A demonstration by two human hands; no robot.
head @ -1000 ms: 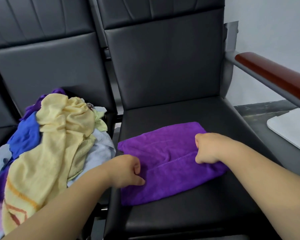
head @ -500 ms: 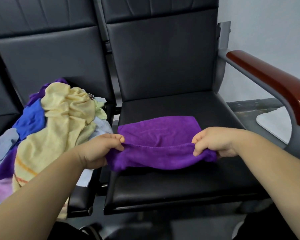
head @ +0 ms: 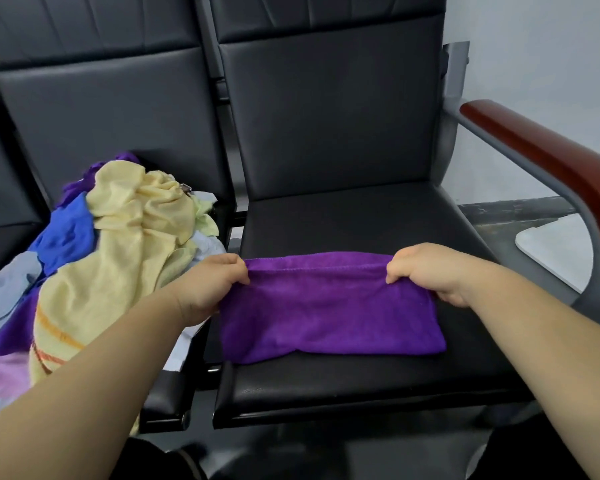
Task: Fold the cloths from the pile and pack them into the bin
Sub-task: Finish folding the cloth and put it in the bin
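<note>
so my left grip [head: 210,285] and right grip [head: 430,275] each pinch a corner of the purple cloth [head: 329,320] on the chair seat [head: 343,220], pile [head: 118,237] just left of it

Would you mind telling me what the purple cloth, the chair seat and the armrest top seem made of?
The purple cloth looks like microfibre terry: matte, fuzzy, with a stitched hem. The chair seat is leather or imitation: black with a soft sheen. The armrest top seems varnished wood: reddish-brown and glossy.
</note>
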